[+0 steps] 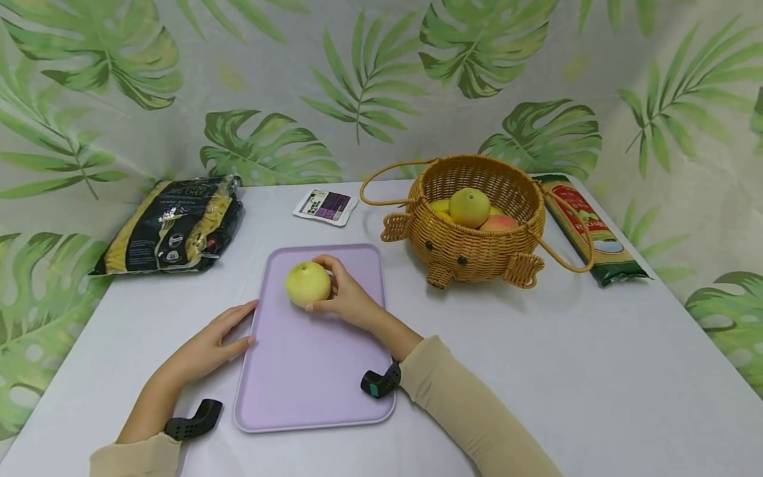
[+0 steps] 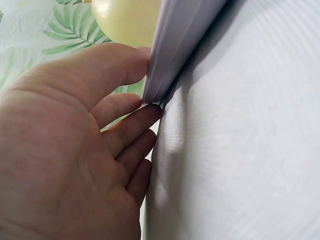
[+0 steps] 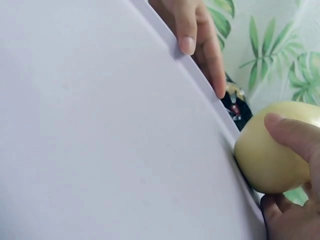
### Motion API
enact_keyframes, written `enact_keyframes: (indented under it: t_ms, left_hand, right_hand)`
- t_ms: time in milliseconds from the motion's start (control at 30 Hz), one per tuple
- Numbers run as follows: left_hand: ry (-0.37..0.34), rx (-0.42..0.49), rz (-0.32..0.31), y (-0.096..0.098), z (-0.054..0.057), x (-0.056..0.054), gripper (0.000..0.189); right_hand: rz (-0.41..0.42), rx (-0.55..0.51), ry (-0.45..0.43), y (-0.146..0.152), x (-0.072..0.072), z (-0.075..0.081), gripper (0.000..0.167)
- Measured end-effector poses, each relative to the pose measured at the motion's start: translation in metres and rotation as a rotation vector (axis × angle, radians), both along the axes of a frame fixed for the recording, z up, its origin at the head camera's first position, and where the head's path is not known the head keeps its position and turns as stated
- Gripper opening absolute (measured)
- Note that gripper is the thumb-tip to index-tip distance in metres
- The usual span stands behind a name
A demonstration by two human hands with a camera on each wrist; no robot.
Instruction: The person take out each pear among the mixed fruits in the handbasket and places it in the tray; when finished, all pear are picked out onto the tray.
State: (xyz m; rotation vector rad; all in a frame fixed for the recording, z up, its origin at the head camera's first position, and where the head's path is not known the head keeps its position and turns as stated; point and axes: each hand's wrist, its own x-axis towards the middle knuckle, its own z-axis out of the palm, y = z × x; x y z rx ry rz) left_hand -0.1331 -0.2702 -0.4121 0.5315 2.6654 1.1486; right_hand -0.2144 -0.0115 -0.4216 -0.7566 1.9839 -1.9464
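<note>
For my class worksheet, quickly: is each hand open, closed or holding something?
Left hand: open, touching the lilac tray at its edge.
Right hand: holding the yellow-green fruit.

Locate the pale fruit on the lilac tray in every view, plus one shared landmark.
Head: fruit left of centre, just below mid-height, in the right hand.
Left wrist: fruit at top, left of centre, cut off.
Right wrist: fruit at right edge, below mid-height.
Shared landmark: tray rim.
</note>
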Motion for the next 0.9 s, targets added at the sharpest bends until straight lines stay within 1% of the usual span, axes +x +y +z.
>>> enact_keyframes:
  t_ms: [100,200,300,367,433,533,633,700,800,900]
  left_hand:
    - [0.003,0.002,-0.003,0.0,0.0,0.0,0.063]
    - [0.003,0.003,-0.006,-0.001,-0.001,-0.001,0.063]
    - [0.005,0.0,-0.008,-0.001,-0.001,-0.001,0.063]
    - [0.001,-0.004,-0.006,-0.001,-0.001,-0.001,0.063]
    - [0.001,-0.005,-0.004,0.0,0.0,-0.001,0.063]
    - [0.0,-0.006,-0.001,0.0,0.0,0.0,0.063]
    - [0.002,-0.007,0.0,-0.001,-0.001,0.0,0.063]
    - [0.0,-0.007,0.0,-0.001,-0.001,0.0,0.063]
    - [0.002,-0.006,0.0,-0.001,-0.002,-0.001,0.063]
    - [0.003,-0.005,-0.003,-0.001,-0.001,-0.001,0.064]
  right_hand:
    - [0.003,0.057,0.044,0.0,-0.001,-0.001,0.08]
    - [0.013,0.125,0.085,-0.001,-0.001,0.002,0.079]
    - [0.036,0.162,0.126,-0.001,0.003,0.011,0.077]
    - [0.053,0.163,0.138,0.0,0.007,0.019,0.076]
    - [0.062,0.166,0.137,0.001,0.012,0.027,0.076]
    - [0.064,0.176,0.133,0.001,0.015,0.033,0.076]
    - [0.061,0.182,0.116,0.001,0.015,0.032,0.077]
    - [0.054,0.191,0.103,0.001,0.012,0.028,0.079]
    - [0.029,0.227,0.094,0.002,0.007,0.021,0.081]
    - [0.005,0.249,0.081,0.006,0.004,0.022,0.081]
